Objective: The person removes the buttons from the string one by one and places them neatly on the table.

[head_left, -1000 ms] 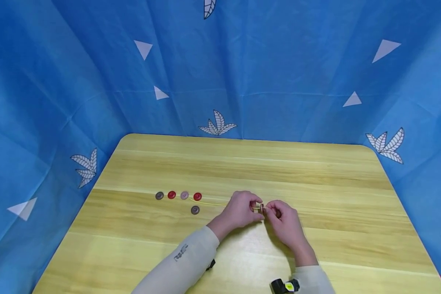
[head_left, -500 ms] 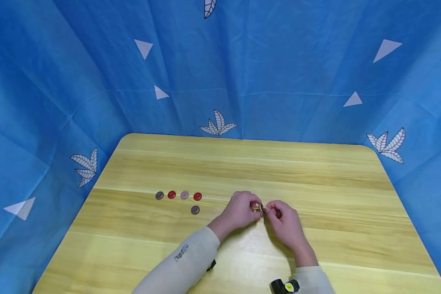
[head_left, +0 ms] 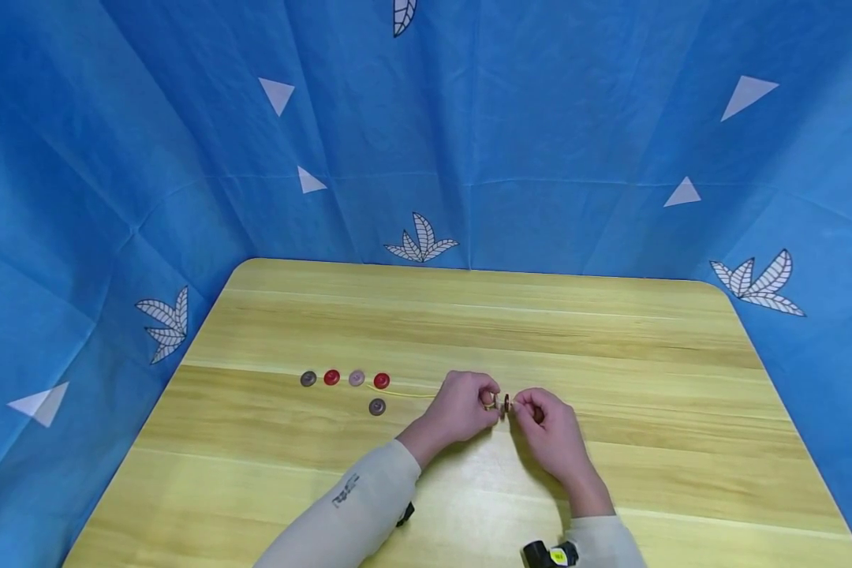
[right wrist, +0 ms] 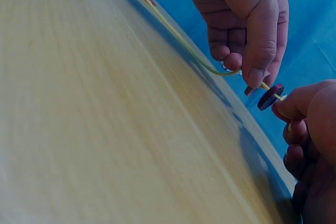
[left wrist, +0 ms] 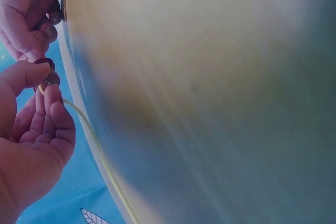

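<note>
Head view: the left hand (head_left: 465, 406) and right hand (head_left: 548, 426) meet fingertip to fingertip above the tabletop (head_left: 610, 355), pinching a yellow cord (head_left: 408, 392) that runs leftward from them to a row of buttons (head_left: 344, 378).

Left wrist view: the left fingers (left wrist: 50, 114) pinch the cord by a dark button (left wrist: 48, 77).

Right wrist view: the dark round button (right wrist: 270, 97) sits edge-on on the cord between both hands, the right fingertips (right wrist: 294, 106) pinching the cord's end.

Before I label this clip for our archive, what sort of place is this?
Probably a small staged recording booth: a wooden table is walled on three sides by blue leaf-print cloth, and it holds only buttons and the yellow cord the hands are working on.
</note>
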Tool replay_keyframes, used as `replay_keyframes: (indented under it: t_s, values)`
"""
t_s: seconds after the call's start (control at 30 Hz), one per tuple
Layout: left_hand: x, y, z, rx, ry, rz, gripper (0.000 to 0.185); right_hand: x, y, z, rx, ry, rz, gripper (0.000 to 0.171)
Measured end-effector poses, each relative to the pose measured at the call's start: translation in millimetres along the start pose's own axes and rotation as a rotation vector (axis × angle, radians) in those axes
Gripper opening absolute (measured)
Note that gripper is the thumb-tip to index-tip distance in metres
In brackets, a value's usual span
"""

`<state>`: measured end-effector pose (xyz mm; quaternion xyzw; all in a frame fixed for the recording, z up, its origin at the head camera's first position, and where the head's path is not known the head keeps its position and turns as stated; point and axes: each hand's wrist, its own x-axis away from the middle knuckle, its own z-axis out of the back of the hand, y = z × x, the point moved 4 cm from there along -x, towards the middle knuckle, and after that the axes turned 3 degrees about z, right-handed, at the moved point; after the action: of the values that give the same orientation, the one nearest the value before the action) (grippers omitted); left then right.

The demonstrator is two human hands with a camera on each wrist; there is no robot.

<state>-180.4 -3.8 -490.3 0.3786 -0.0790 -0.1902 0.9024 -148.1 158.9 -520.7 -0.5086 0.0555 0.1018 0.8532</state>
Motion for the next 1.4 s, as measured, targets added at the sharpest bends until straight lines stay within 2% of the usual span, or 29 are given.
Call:
replay_keyframes:
  t_s: [0.43, 0.7, 0.97, 1.4]
  values:
    - [4.0, -6.8, 0.7, 0.026, -0.035, 0.0, 0.024, 0.5, -1.1, -1.1, -0.019, -0.004, 0.009, 0.01]
    - [7.1, -12.3, 4.4, 0.139, -0.069, 0.022, 0.026, 1.2, -0.3, -1.8, -0.011, -0.002, 0.022, 0.013]
    - [9.3, -16.8, 7.9, 0.183, -0.069, 0.016, 0.028, 0.9, -0.4, -1.7, -0.01, 0.003, 0.024, 0.015]
    - [12.5, -25.3, 19.7, 0.197, -0.063, 0.047, 0.029, -0.2, 2.1, -0.2, -0.007, 0.002, 0.022, 0.013]
